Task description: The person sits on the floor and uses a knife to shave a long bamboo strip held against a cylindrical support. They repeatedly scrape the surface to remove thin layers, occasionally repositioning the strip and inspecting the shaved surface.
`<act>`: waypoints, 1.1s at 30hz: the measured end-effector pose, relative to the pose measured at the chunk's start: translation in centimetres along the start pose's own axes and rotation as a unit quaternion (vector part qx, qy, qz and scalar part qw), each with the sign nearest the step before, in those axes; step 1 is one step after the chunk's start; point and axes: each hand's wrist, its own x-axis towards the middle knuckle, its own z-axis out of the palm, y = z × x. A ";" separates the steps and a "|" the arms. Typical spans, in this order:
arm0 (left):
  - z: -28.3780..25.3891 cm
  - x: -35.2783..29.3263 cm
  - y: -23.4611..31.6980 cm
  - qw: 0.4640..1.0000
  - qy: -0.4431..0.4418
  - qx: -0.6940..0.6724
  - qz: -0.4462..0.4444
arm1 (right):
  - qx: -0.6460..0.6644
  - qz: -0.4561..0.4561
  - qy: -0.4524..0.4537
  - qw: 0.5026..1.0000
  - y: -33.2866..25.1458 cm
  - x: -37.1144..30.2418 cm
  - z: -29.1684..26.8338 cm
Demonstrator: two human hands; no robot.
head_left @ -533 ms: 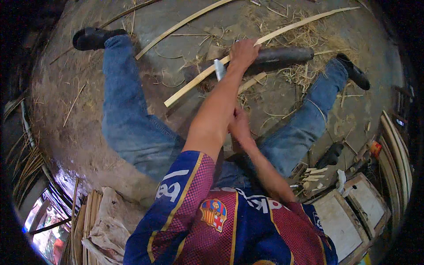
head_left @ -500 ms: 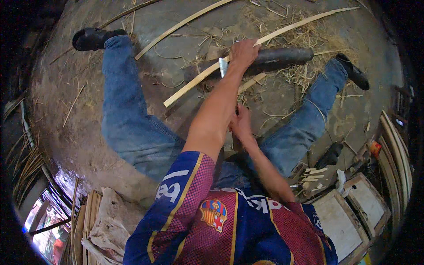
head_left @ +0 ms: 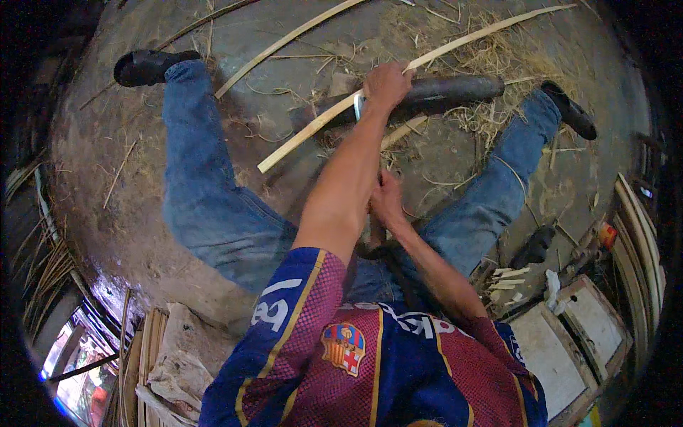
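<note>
My left hand (head_left: 388,85) is closed around a long pale strip of split wood or bamboo (head_left: 302,141), which lies aslant across a dark log (head_left: 459,90) on the floor. Nearer my body, my right hand (head_left: 386,200) is closed on what looks like a knife with a long brown handle (head_left: 376,231) running back toward my lap. A short bright metal blade (head_left: 358,107) shows against the strip, just left of my left wrist. My left forearm hides the stretch between this blade and my right hand.
My outstretched legs (head_left: 196,156) flank the log. Another pale strip (head_left: 284,44) lies beyond it, and shavings (head_left: 491,117) litter the ground at the right. Wooden boards (head_left: 551,352) and short offcuts (head_left: 509,278) sit at the lower right, a crumpled sack (head_left: 183,349) at the lower left.
My left hand and the strip have shifted slightly left. The blade shows a little differently beside my wrist. My right hand has stayed nearly in place.
</note>
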 end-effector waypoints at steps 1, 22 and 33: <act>0.2 0.3 -0.5 1.000 0.000 -0.006 0.000 | 0.009 -0.009 0.002 1.000 0.3 0.0 0.2; -0.4 0.3 -0.1 0.999 -0.026 0.003 -0.020 | 0.065 -0.079 0.061 0.993 -0.6 -0.6 2.4; -0.1 0.0 -0.6 1.000 0.006 0.004 -0.004 | 0.037 -0.155 -0.062 0.985 -4.6 -3.5 3.8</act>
